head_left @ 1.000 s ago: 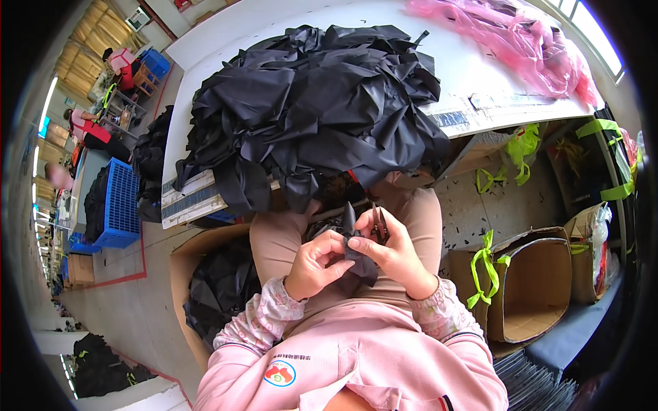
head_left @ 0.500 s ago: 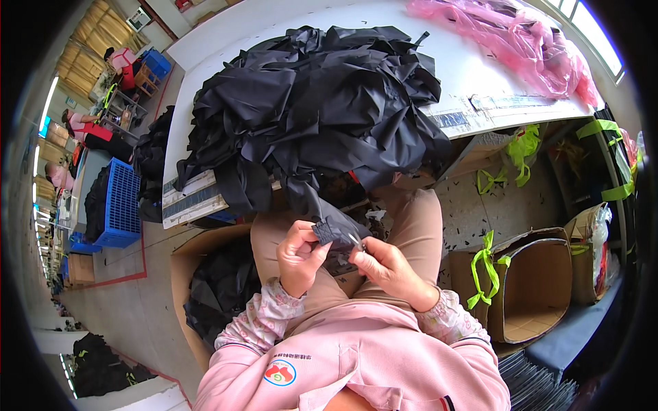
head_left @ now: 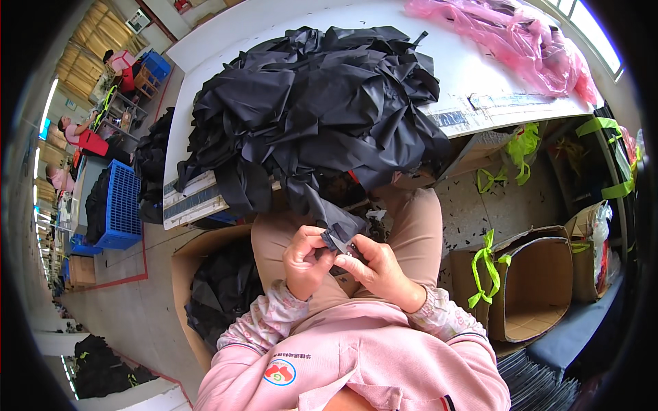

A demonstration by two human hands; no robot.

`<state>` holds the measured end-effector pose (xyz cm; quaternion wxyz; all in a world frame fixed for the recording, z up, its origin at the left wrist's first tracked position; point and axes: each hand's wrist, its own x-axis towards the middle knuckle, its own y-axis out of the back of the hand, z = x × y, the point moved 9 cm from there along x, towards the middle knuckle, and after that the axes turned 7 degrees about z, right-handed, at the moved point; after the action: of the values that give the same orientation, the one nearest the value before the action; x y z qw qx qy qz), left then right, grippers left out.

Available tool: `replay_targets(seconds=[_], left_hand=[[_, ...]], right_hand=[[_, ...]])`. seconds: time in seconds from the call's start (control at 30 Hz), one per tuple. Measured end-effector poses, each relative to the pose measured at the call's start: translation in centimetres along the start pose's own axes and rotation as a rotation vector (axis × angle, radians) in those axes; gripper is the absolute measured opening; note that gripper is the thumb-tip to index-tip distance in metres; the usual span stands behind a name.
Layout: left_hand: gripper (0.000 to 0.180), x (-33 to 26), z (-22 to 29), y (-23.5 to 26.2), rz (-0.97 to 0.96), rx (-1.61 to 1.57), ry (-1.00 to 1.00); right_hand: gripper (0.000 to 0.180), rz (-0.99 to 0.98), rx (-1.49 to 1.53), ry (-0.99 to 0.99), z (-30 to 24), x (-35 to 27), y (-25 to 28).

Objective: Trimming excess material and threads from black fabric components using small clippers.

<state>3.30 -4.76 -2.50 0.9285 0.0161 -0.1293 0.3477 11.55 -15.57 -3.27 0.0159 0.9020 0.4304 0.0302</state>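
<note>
A strip of thin black fabric (head_left: 334, 218) hangs off the table edge down to my lap, coming from a large heap of black fabric (head_left: 322, 109). Its lower end is pinched between the thumb and fingers of my left hand (head_left: 306, 266). My right hand (head_left: 378, 268) is closed around small metal thread snips (head_left: 347, 249). The blades lie against the held fabric end, close to the left fingertips. Whether the blades are parted cannot be made out.
The heap lies on a white table (head_left: 195, 65), with pink plastic sheeting (head_left: 507, 41) at its far right. An open cardboard box (head_left: 504, 294) stands to my right. Black fabric fills another box (head_left: 179, 284) at my left. Blue crates (head_left: 122, 205) and people (head_left: 89, 137) are farther left.
My right hand has moved left with the snips, from beside the fabric end onto it. The left hand has shifted slightly right and turned. A person at the far left has raised their head.
</note>
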Motion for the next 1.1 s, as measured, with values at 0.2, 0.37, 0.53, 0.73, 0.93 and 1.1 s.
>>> replay_targets(seconds=[0.2, 0.37, 0.53, 0.73, 0.93, 1.1], left_hand=[[0.017, 0.00, 0.35, -0.18, -0.016, 0.018, -0.038], [0.018, -0.09, 0.18, -0.09, -0.009, 0.028, -0.036], [0.018, -0.24, 0.11, 0.05, -0.030, 0.084, -0.056], [0.018, -0.33, 0.40, -0.20, -0.059, 0.182, -0.089], [0.018, -0.45, 0.37, -0.28, -0.065, 0.176, -0.092], [0.018, -0.50, 0.62, -0.46, -0.085, 0.206, -0.110]], right_hand=[[0.025, 0.014, -0.075, 0.063, -0.28, -0.15, 0.26], [0.025, 0.027, -0.061, 0.029, 0.13, -0.32, 0.39], [0.026, 0.037, -0.045, 0.050, -0.02, -0.30, 0.47], [0.029, 0.043, -0.075, 0.044, 0.10, -0.37, 0.64], [0.031, 0.069, -0.100, 0.065, -0.04, -0.52, 0.81], [0.030, 0.089, -0.110, 0.093, -0.02, -0.71, 0.87]])
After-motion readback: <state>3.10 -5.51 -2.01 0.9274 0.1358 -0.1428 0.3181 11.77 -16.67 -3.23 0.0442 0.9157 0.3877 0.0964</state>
